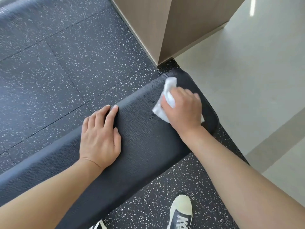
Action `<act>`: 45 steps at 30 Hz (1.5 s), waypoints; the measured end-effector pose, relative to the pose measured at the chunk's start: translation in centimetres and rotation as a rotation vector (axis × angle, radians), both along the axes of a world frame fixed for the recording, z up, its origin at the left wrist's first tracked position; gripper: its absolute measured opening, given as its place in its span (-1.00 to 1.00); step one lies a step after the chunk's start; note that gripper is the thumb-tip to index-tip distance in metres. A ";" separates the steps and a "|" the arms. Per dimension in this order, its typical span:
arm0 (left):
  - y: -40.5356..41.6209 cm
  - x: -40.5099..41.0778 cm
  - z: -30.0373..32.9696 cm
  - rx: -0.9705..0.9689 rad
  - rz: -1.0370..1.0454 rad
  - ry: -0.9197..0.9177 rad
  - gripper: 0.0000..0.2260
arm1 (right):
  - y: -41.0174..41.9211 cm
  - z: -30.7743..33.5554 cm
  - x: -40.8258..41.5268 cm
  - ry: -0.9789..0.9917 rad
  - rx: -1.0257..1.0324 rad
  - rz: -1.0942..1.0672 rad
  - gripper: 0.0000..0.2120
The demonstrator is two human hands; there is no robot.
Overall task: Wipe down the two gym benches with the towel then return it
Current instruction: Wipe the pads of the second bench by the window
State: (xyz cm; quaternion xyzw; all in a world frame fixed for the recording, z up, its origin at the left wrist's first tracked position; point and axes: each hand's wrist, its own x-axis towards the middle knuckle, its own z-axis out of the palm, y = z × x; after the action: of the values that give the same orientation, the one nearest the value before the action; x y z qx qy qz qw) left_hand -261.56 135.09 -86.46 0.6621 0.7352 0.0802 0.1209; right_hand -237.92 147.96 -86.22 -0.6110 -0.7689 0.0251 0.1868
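A black padded gym bench [145, 142] runs from the lower left to its rounded far end at the centre right. My right hand [183, 108] presses a white towel [170, 91] flat onto the pad near that far end, with the fingers closed over the cloth. Small wet spots show on the pad beside the towel. My left hand [100, 136] lies palm down on the bench's left edge, fingers spread, holding nothing. Only one bench is in view.
Speckled black rubber floor [57, 71] surrounds the bench. A beige wooden column [156, 27] stands just beyond the bench's far end. Pale tiled floor [247, 80] lies to the right. My shoes [181, 212] stand at the bottom by the bench.
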 end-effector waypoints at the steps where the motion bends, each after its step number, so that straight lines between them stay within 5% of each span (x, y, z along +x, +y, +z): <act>1: 0.0 0.0 0.0 0.000 -0.001 0.002 -0.42 | 1.1 0.2 -2.0 0.015 -0.010 -0.008 -0.79; 7: 0.0 0.1 0.1 -0.020 -0.006 0.015 -0.42 | -1.3 0.2 -7.8 0.014 -0.007 0.182 -0.82; 14: 0.0 0.2 0.4 -0.024 -0.005 0.005 -0.42 | -10.6 -0.7 5.4 -0.048 0.012 0.624 -0.88; 18: 0.1 0.1 0.4 -0.025 -0.006 0.000 -0.42 | -4.2 0.2 5.6 -0.040 0.021 0.438 -0.72; 25: 0.2 0.1 0.6 -0.043 -0.012 0.006 -0.42 | 6.2 0.0 -7.5 -0.096 -0.080 0.098 -0.79; 31: 0.2 0.2 1.0 -0.037 -0.013 0.018 -0.42 | 9.8 -0.8 -10.8 -0.246 -0.436 0.222 -0.85; 40: 0.1 0.0 0.3 -0.011 -0.017 0.012 -0.41 | -6.8 -0.4 1.8 0.050 -0.035 0.499 -0.73; 45: 0.1 0.0 -0.1 0.009 -0.014 0.007 -0.41 | -4.4 -0.9 0.0 0.005 0.117 0.602 -0.81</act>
State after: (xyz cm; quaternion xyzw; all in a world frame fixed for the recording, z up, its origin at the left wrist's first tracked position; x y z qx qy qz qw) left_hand -261.60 135.16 -86.59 0.6680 0.7307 0.0803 0.1160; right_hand -237.94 143.61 -87.17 -0.3439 -0.9150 0.0366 0.2075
